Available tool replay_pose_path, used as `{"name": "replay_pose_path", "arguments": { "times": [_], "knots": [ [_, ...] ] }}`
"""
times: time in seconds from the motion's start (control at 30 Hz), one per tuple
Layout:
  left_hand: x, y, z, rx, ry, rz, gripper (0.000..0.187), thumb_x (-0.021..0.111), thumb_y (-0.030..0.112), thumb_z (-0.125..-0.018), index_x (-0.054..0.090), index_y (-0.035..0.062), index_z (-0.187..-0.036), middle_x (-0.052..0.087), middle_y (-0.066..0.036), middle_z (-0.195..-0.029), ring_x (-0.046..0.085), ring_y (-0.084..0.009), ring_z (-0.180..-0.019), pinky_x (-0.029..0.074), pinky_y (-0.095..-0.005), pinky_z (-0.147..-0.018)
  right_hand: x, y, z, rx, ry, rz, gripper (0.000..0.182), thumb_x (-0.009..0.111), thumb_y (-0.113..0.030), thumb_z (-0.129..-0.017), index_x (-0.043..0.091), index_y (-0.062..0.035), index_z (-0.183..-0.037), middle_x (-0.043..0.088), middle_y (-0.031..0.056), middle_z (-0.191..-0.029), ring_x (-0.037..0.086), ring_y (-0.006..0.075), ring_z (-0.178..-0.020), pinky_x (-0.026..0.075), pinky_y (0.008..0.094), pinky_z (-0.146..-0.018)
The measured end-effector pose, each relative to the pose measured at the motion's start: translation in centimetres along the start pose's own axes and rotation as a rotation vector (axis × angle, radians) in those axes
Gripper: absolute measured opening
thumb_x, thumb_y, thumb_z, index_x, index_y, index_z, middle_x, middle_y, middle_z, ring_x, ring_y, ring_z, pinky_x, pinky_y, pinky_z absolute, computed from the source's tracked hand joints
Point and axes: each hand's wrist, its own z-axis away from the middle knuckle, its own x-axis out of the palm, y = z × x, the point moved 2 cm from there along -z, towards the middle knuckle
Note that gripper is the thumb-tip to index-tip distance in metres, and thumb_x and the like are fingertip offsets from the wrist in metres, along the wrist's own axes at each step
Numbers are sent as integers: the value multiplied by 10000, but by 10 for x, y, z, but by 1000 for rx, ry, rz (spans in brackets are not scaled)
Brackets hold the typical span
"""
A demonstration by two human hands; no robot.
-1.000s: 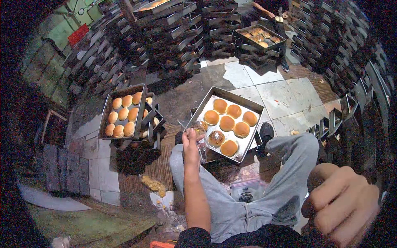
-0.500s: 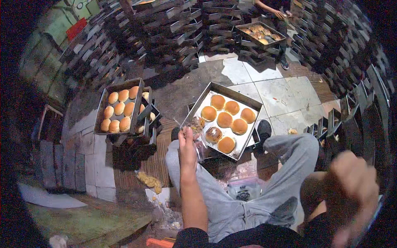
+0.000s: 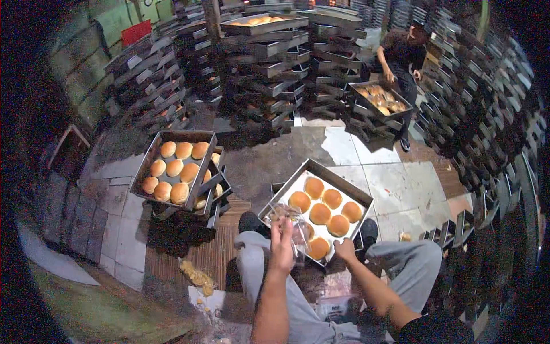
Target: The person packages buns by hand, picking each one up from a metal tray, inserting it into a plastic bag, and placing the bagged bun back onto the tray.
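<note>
My left hand [image 3: 281, 243] is closed on clear plastic bags [image 3: 289, 217], held over the left corner of a metal baking tray [image 3: 339, 179]. Several round golden-brown buns [image 3: 319, 214] lie on the tray's white lining. One bun near that corner shows only partly behind the crinkled plastic. By the near right edge of the tray, close to the front bun [image 3: 318, 248], is my right hand [image 3: 345, 250]. Its fingers are curled closed; what they hold, if anything, is hidden.
Another tray of buns [image 3: 175, 167] tops a small stack on the left. Across the floor, a person [image 3: 404, 54] sits behind a tray of buns [image 3: 381, 98]. Tall stacks of dark trays [image 3: 269, 69] line the back and right. A yellowish crumpled heap [image 3: 196, 276] lies front left.
My right hand has come from the raised, blurred position at far right down to the tray's near edge. The view has tilted up, showing more of the person and back stacks.
</note>
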Motion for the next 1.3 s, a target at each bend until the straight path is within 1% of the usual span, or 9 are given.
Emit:
{"name": "replay_pose_path", "arguments": {
  "times": [0.23,0.37,0.47,0.5,0.6,0.8,1.03,1.23,1.3],
  "knots": [
    [2,-4,-13,43,-10,10,417,563,356,-1060,459,73,-1348,618,-66,-1096,606,-137,-957,518,-304,-814,55,26,-69,292,-139,-79,754,501,-559,-917,646,120,-1209,609,350,-1289,575,449,-1267,447,466,-1060],
    [0,7,-9,-16,-11,32,431,553,354,-1064,450,60,-1362,602,-84,-1153,611,-150,-1012,523,-307,-841,46,-8,-48,423,54,-178,548,581,-499,-910,729,-8,-1105,745,215,-1023,712,327,-984,516,437,-893],
    [-13,1,-10,-49,-8,21,465,552,356,-1063,430,46,-1388,579,-100,-1234,610,-168,-1081,528,-311,-859,71,3,-46,191,134,-310,442,665,-401,-884,733,1,-1053,753,188,-939,724,298,-864,537,416,-815],
    [-15,1,-10,-32,1,17,477,551,358,-1063,426,41,-1397,579,-102,-1248,611,-173,-1084,531,-310,-854,73,0,-42,140,193,-459,536,648,-417,-859,678,118,-866,728,237,-867,690,371,-832,504,452,-783],
    [-21,7,-7,-17,18,17,492,550,362,-1061,424,36,-1407,584,-105,-1262,613,-178,-1084,536,-310,-843,79,-3,-48,323,30,-541,395,721,-341,-849,728,25,-996,736,162,-819,709,276,-740,540,410,-720],
    [-31,14,-9,-13,0,-38,490,548,382,-1058,440,50,-1403,605,-100,-1239,616,-172,-1063,542,-315,-826,116,30,-79,169,-159,-354,615,772,-550,-756,743,51,-886,739,204,-864,705,290,-770,550,384,-737],
    [-26,15,-14,54,36,128,376,521,362,-1068,479,97,-1331,611,-84,-1207,645,-203,-1051,554,-359,-882,-20,-53,22,172,-185,-634,720,807,-383,-786,604,40,-1332,708,153,-1107,691,222,-947,547,354,-805],
    [-9,-13,-28,26,-5,216,336,528,398,-1055,521,127,-1253,646,-75,-1148,675,-198,-1003,585,-400,-805,-120,-11,94,-102,-341,-1139,574,748,-335,-918,586,0,-1355,680,14,-1003,590,79,-783,439,216,-641],
    [-10,-32,-36,30,-8,192,465,511,484,-1038,539,102,-1302,689,-108,-1142,698,-294,-1040,599,-467,-805,-129,-1,130,-95,-416,-1170,602,743,-283,-930,520,21,-1400,642,-16,-923,540,49,-708,432,211,-616]
  ]
}}
